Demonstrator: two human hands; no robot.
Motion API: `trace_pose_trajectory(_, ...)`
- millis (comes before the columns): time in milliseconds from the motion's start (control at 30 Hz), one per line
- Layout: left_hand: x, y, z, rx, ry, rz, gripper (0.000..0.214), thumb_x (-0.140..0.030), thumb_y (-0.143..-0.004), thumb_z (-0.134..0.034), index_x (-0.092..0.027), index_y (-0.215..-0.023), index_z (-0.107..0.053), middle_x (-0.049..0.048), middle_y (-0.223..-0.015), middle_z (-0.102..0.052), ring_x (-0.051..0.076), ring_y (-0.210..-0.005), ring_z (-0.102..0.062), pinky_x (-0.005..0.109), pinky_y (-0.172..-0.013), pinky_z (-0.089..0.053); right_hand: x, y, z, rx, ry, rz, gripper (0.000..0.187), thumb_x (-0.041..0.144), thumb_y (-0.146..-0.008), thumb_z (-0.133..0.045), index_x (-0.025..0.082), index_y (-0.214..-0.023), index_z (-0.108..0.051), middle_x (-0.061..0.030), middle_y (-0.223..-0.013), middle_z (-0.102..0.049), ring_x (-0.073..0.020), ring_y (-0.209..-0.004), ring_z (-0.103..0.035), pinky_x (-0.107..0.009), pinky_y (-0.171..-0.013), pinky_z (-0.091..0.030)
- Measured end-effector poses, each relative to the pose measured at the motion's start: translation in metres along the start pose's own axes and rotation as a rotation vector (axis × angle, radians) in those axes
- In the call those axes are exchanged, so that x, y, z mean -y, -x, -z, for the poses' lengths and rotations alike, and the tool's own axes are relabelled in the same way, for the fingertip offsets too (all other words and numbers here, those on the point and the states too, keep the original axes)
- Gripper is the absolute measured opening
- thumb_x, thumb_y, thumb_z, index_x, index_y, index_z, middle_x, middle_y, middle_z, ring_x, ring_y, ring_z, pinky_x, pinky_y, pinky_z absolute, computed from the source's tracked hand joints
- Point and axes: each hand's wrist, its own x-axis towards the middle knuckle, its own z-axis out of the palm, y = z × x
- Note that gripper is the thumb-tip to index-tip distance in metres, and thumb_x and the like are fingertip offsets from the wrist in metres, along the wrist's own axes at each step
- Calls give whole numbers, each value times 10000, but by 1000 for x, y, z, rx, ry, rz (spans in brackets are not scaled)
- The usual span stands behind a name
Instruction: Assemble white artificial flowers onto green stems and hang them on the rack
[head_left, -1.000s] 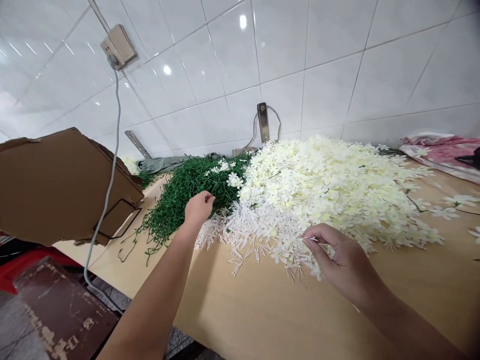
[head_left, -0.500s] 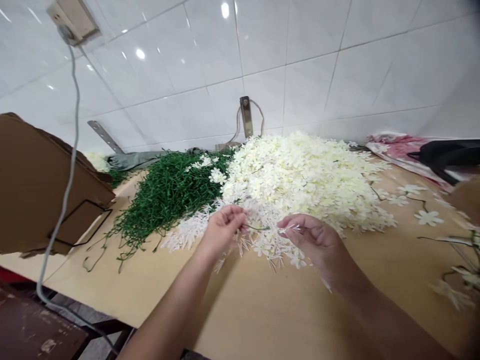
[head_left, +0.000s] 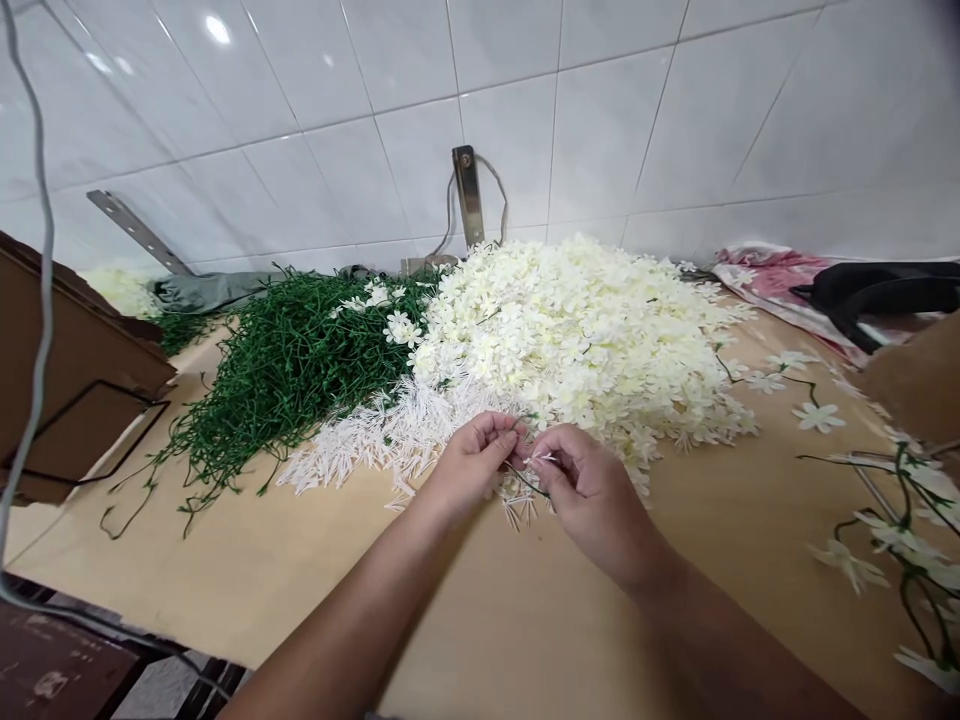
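Note:
My left hand (head_left: 472, 462) and my right hand (head_left: 589, 495) meet over the near edge of a pile of small white plastic stamen pieces (head_left: 375, 445). The left hand pinches a thin green stem (head_left: 525, 478) that runs between the two hands. Between thumb and fingers, the right hand pinches a small white stamen piece (head_left: 541, 458) close to the stem's end. Behind the hands lies a big heap of cream fabric flowers (head_left: 585, 330). To the left of it lies a heap of green plastic stems (head_left: 285, 370).
The wooden table (head_left: 480, 610) runs to a white tiled wall. A cardboard box (head_left: 67, 370) stands at the left with a grey cable (head_left: 41, 300) hanging before it. Assembled flower stems (head_left: 892, 500) lie at the right. Pink cloth (head_left: 757, 275) and a black object (head_left: 877, 290) sit at the back right.
My left hand has come away from the green stem heap with a stem and moved right to meet my right hand. The view has shifted right and down.

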Motion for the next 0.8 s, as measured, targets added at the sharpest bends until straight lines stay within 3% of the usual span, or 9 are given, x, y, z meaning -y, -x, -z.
trace_pose_trajectory(233,11,-5,6,26,-60,-25,246,-366,-685,-617,-131,-723,-553,-59,-475,-436,54,-453,-357,187,-458,-268,1,0,0,140,-158,-131,79,210,-778,-469,189,-702,-471,26,-564,-461,-117,-515,-448,-257,-504,-379)
trace_pose_trajectory(467,9,2,10,31,-54,38,219,-367,-730,-551,-152,-696,-533,-85,-451,-334,41,-405,-262,187,-426,-210,-5,-4,3,-96,-332,-92,76,236,-756,-575,175,-717,-552,-30,-839,-563,-108,-679,-527,-238,-604,-454)
trace_pose_trajectory(667,11,1,18,66,-259,-52,210,-355,-741,-541,-150,-698,-532,-44,-548,-444,60,-465,-352,204,-465,-276,-5,-6,5,-111,-349,-88,63,222,-748,-594,180,-708,-568,-25,-825,-588,-121,-747,-559,-238,-660,-472)
trace_pose_trajectory(800,12,-2,33,26,-590,-217,205,-326,-776,-500,-159,-696,-589,-1,-615,-498,105,-569,-437,242,-546,-328,-5,-10,14,-201,-298,-142,68,225,-733,-611,181,-702,-570,-23,-774,-612,-125,-717,-572,-248,-660,-469)
